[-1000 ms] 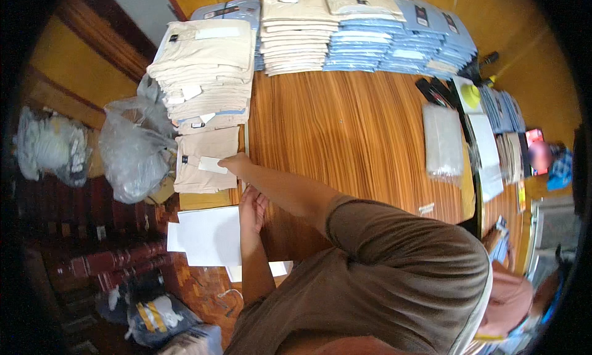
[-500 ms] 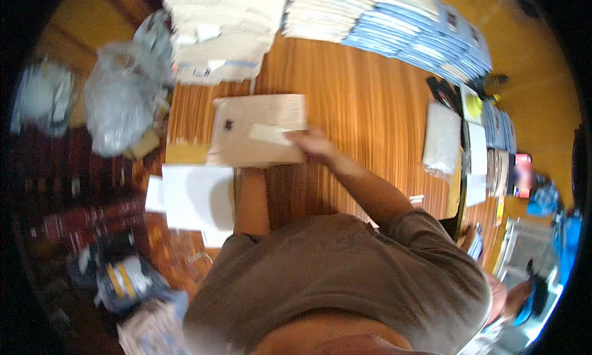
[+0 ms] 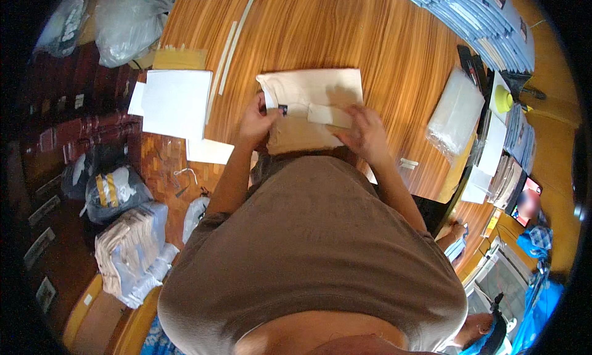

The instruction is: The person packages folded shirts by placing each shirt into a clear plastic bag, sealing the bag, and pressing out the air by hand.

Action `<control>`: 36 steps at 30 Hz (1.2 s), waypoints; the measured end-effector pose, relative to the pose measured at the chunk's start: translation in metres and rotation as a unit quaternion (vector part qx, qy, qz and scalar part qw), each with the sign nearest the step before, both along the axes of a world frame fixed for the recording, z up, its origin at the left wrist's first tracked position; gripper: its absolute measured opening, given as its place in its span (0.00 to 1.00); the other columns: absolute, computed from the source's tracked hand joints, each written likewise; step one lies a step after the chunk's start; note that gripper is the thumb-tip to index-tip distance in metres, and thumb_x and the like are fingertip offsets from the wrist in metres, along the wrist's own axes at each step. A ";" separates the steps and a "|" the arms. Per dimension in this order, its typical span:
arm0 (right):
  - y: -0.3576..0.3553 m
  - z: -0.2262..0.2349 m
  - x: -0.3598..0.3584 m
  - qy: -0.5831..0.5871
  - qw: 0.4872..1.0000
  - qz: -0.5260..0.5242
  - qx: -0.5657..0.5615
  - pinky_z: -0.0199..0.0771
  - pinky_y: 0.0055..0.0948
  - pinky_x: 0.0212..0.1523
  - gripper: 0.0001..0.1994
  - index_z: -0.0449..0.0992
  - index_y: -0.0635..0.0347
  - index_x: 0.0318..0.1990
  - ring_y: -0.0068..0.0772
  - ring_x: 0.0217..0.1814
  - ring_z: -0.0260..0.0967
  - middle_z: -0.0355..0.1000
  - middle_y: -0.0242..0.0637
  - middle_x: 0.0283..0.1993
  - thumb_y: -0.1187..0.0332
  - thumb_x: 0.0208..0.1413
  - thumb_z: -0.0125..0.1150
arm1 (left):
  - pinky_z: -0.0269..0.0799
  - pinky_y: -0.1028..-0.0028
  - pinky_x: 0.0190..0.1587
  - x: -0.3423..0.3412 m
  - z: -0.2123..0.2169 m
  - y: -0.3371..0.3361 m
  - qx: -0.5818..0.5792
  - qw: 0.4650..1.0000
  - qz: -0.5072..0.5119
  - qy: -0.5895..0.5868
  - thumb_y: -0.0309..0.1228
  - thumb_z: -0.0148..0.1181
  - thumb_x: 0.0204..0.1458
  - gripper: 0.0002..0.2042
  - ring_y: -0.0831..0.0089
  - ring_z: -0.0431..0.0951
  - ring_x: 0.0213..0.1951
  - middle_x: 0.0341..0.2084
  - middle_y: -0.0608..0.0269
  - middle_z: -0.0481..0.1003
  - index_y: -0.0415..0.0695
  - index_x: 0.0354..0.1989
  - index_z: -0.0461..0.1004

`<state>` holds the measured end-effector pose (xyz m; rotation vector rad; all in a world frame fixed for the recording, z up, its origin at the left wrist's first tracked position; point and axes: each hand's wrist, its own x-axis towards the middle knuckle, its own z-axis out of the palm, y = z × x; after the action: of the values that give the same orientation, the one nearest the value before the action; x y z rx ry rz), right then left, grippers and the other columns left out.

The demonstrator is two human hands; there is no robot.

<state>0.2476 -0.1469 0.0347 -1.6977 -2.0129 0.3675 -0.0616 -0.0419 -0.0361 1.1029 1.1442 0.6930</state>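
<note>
Both hands [image 3: 311, 124] on folded cream shirt [image 3: 311, 93]

Both forearms run up from 6 o'clock, converging slightly toward 12, elbows bent: left hand [image 3: 256, 122] at 11 with fingers curled in a pinch, right hand [image 3: 364, 133] at 1, palm down, fingers spread flat.

Wooden table [image 3: 370, 40] with folded shirt [image 3: 311, 96], white sheets [image 3: 176, 102]
</note>
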 end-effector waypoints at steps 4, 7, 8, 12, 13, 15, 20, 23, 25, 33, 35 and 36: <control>0.005 -0.037 0.013 -0.070 0.994 0.087 0.006 0.74 0.42 0.59 0.20 0.78 0.54 0.55 0.45 0.60 0.71 0.76 0.37 0.55 0.58 0.59 0.68 | 0.75 0.69 0.57 0.002 0.004 -0.001 -0.004 1.000 -0.010 0.010 0.17 0.64 0.55 0.26 0.69 0.79 0.52 0.53 0.56 0.79 0.34 0.64 0.68; 0.017 -0.039 0.027 -0.102 0.979 0.147 0.101 0.76 0.40 0.56 0.16 0.78 0.55 0.53 0.43 0.56 0.74 0.77 0.37 0.53 0.60 0.62 0.65 | 0.76 0.70 0.55 0.000 0.011 -0.005 -0.051 0.998 0.006 -0.039 0.14 0.62 0.57 0.26 0.71 0.79 0.53 0.53 0.60 0.79 0.38 0.65 0.68; 0.021 -0.039 0.031 -0.106 0.973 0.172 0.111 0.77 0.41 0.54 0.15 0.78 0.56 0.52 0.44 0.54 0.75 0.77 0.37 0.52 0.60 0.62 0.64 | 0.76 0.70 0.56 -0.001 0.013 -0.007 -0.065 0.996 0.013 -0.052 0.14 0.62 0.56 0.27 0.71 0.79 0.53 0.54 0.60 0.79 0.37 0.66 0.67; 0.046 -0.012 0.023 0.116 0.989 0.008 -0.086 0.80 0.45 0.48 0.18 0.77 0.60 0.51 0.51 0.51 0.79 0.79 0.44 0.50 0.57 0.63 0.65 | 0.77 0.73 0.56 -0.007 0.015 -0.006 -0.099 0.990 0.020 -0.095 0.14 0.64 0.56 0.30 0.73 0.79 0.55 0.57 0.60 0.78 0.36 0.68 0.65; 0.050 -0.011 0.025 0.049 0.995 -0.031 -0.081 0.80 0.46 0.47 0.20 0.76 0.61 0.51 0.53 0.51 0.79 0.80 0.45 0.49 0.56 0.62 0.67 | 0.77 0.73 0.55 -0.005 0.018 -0.007 -0.111 0.989 0.027 -0.095 0.15 0.64 0.56 0.29 0.73 0.78 0.55 0.57 0.60 0.78 0.36 0.68 0.65; 0.050 -0.010 0.033 0.005 0.989 -0.100 -0.109 0.80 0.46 0.46 0.24 0.76 0.61 0.53 0.53 0.49 0.80 0.80 0.48 0.47 0.53 0.58 0.71 | 0.78 0.73 0.55 -0.005 0.019 -0.005 -0.119 0.989 0.025 -0.084 0.14 0.63 0.56 0.29 0.73 0.78 0.55 0.57 0.60 0.78 0.37 0.68 0.65; 0.031 -0.064 0.062 0.253 0.924 -0.078 -0.274 0.80 0.41 0.48 0.33 0.72 0.63 0.60 0.49 0.48 0.81 0.81 0.52 0.44 0.53 0.52 0.77 | 0.80 0.68 0.58 0.003 0.019 -0.007 -0.095 0.991 0.038 -0.090 0.12 0.58 0.57 0.27 0.66 0.78 0.58 0.57 0.54 0.77 0.35 0.66 0.65; 0.063 -0.032 0.059 0.230 0.947 -0.121 -0.189 0.78 0.43 0.53 0.30 0.69 0.66 0.61 0.52 0.49 0.80 0.81 0.52 0.45 0.59 0.56 0.73 | 0.84 0.66 0.52 0.018 0.011 -0.036 -0.093 0.983 0.114 -0.113 0.12 0.59 0.58 0.18 0.65 0.82 0.53 0.52 0.54 0.79 0.37 0.55 0.69; 0.086 -0.027 0.064 0.258 0.945 -0.173 -0.101 0.78 0.44 0.53 0.28 0.69 0.66 0.61 0.54 0.52 0.78 0.79 0.53 0.48 0.61 0.58 0.70 | 0.80 0.66 0.50 0.047 0.024 -0.079 -0.101 0.983 0.137 -0.070 0.15 0.62 0.58 0.18 0.67 0.82 0.48 0.50 0.58 0.80 0.39 0.56 0.70; -0.028 -0.039 0.053 0.136 0.954 -0.268 -0.018 0.77 0.48 0.50 0.30 0.70 0.67 0.59 0.59 0.52 0.76 0.76 0.55 0.47 0.53 0.58 0.69 | 0.83 0.69 0.35 -0.038 0.006 -0.076 -0.003 0.997 0.013 0.078 0.31 0.62 0.66 0.11 0.72 0.84 0.33 0.32 0.59 0.81 0.36 0.48 0.74; -0.052 -0.035 0.034 0.193 0.923 -0.284 -0.175 0.78 0.48 0.47 0.29 0.75 0.68 0.55 0.58 0.46 0.78 0.78 0.55 0.42 0.51 0.58 0.70 | 0.79 0.75 0.30 -0.013 0.024 -0.062 -0.010 0.994 -0.071 0.081 0.33 0.60 0.67 0.10 0.73 0.83 0.30 0.30 0.61 0.80 0.38 0.41 0.76; -0.061 -0.033 0.023 0.222 0.898 -0.288 -0.249 0.78 0.48 0.45 0.29 0.77 0.69 0.52 0.58 0.43 0.79 0.79 0.55 0.40 0.49 0.57 0.70 | 0.78 0.77 0.28 -0.009 0.021 -0.056 0.004 0.989 -0.129 0.076 0.35 0.61 0.67 0.11 0.73 0.82 0.28 0.29 0.63 0.80 0.39 0.39 0.77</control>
<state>0.2709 -0.2076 0.0016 -2.1607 -1.0679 1.0072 -0.0706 -0.0977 -0.0152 1.3005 1.1008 0.4165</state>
